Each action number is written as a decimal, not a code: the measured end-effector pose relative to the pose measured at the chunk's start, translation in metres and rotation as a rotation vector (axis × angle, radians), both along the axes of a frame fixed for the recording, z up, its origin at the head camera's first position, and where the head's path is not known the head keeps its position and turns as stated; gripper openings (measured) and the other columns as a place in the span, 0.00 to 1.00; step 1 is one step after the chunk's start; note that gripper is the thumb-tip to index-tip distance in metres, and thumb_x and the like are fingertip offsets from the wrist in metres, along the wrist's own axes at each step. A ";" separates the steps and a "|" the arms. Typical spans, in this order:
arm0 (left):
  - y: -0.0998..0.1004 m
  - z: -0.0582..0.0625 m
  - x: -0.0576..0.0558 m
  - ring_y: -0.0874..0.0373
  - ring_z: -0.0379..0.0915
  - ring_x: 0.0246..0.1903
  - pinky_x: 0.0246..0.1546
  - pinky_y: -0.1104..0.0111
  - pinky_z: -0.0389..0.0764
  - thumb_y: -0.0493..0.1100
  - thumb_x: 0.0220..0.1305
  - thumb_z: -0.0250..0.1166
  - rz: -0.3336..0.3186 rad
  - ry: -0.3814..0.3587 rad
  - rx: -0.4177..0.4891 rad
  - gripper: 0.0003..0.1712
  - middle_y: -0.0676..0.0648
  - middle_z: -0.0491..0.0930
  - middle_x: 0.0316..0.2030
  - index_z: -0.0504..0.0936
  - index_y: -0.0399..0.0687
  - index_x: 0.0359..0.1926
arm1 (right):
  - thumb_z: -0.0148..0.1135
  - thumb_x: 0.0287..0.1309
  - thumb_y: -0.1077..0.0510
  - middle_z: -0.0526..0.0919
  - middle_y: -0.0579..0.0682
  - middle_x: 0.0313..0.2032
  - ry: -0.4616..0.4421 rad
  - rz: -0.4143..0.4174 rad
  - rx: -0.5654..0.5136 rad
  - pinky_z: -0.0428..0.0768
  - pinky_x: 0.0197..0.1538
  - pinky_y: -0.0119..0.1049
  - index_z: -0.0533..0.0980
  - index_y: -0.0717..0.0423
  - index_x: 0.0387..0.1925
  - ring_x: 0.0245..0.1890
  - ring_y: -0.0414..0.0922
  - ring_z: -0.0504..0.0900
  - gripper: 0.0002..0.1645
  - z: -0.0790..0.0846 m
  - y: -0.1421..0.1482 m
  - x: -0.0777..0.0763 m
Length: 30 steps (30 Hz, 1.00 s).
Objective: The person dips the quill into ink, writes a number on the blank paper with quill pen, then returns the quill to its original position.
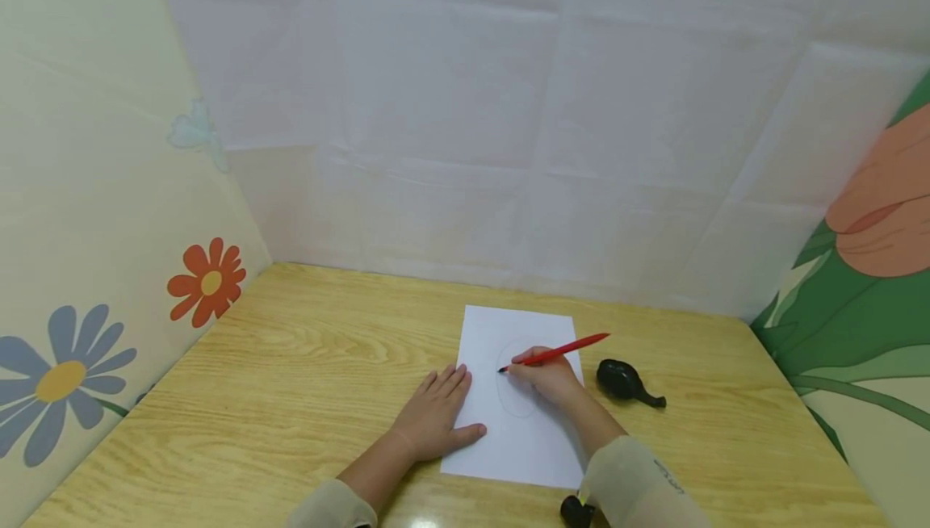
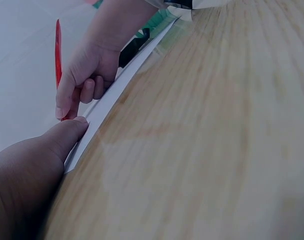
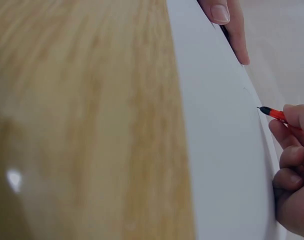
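A white sheet of paper (image 1: 519, 455) lies on the wooden table, bearing a faint, thin oval outline. My right hand (image 1: 550, 376) pinches a red pen (image 1: 574, 345) with a black tip, its point at the left side of the oval. In the right wrist view the pen (image 3: 275, 114) sits between thumb and fingers, the other fingers curled beneath. My left hand (image 1: 438, 415) rests flat over the sheet's left edge, fingers straight and thumb spread. The left wrist view shows its thumb (image 2: 66, 135) along the paper's near edge.
A glossy black, bulb-shaped object with a narrow neck (image 1: 623, 381) lies right of the paper. Another small black object (image 1: 577, 511) shows at the bottom by the right sleeve (image 1: 639, 484). A white sheet wall (image 1: 508, 108) and flower-printed side panels (image 1: 65, 213) surround the table (image 1: 291, 366).
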<state>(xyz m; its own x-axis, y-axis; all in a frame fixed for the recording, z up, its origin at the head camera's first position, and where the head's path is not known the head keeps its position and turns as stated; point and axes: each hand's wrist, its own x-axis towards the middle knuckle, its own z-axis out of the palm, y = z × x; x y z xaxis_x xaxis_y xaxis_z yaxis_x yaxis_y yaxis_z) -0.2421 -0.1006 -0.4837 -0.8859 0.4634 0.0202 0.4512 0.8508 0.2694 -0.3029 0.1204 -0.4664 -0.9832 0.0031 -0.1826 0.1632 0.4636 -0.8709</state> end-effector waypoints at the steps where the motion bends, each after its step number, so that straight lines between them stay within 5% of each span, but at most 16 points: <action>1: 0.000 0.000 0.000 0.46 0.46 0.77 0.76 0.50 0.48 0.71 0.65 0.51 0.001 -0.001 -0.001 0.51 0.42 0.54 0.76 0.56 0.39 0.74 | 0.73 0.52 0.51 0.82 0.45 0.28 -0.005 -0.002 -0.001 0.72 0.32 0.30 0.85 0.51 0.36 0.29 0.44 0.72 0.11 0.000 0.000 0.000; 30: -0.002 -0.001 0.000 0.46 0.46 0.76 0.76 0.50 0.48 0.72 0.64 0.52 -0.003 -0.004 0.026 0.52 0.41 0.54 0.76 0.57 0.38 0.74 | 0.71 0.54 0.51 0.79 0.43 0.25 0.029 -0.041 -0.054 0.69 0.28 0.30 0.84 0.52 0.39 0.24 0.42 0.70 0.13 0.006 0.018 0.009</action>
